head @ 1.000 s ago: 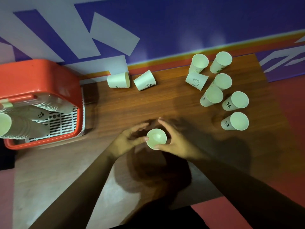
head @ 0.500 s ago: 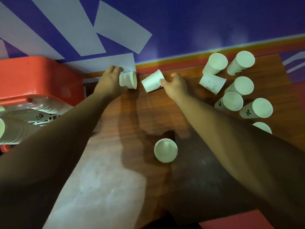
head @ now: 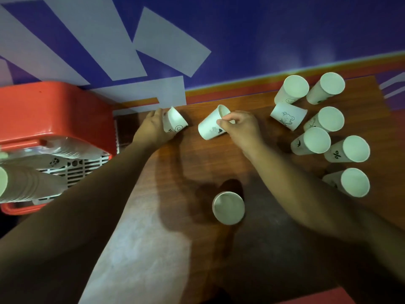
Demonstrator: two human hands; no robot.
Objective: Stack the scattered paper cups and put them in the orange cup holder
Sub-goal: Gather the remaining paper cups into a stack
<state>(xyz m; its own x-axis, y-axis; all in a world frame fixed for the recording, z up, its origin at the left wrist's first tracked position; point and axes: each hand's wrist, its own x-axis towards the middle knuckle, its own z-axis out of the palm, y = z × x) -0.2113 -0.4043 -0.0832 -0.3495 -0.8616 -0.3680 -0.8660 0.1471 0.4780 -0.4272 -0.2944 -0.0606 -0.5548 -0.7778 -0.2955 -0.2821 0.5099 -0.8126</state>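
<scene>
- Our left hand (head: 153, 128) has its fingers curled round a smiley cup (head: 175, 122) at the far edge of the table (head: 197, 163), just beside the orange cup holder (head: 43, 110). The cup is tilted over.
- Our right hand (head: 241, 128) pinches the rim of a second cup (head: 211, 126), its mouth pointing up and away and its base towards us. The two held cups are near each other but apart.
- A lone cup (head: 228, 208) stands upright close to us, between our forearms, and nothing touches it.
- Seven more cups (head: 311, 141) sit bunched on the right. Most are standing, and a bear cup (head: 288, 116) seems tipped.
- The holder has a long stack of cups (head: 26, 181) lying in it.
- We judge this to be the gathering step: both far cups are in hand, and neither is nested yet.
- Next, we reckon, both mouths must face the same way, then one cup slides into the other, perhaps onto the lone cup.
- Thin paper crushes easily, so we would squeeze lightly and line the rims up so the nest does not jam.
</scene>
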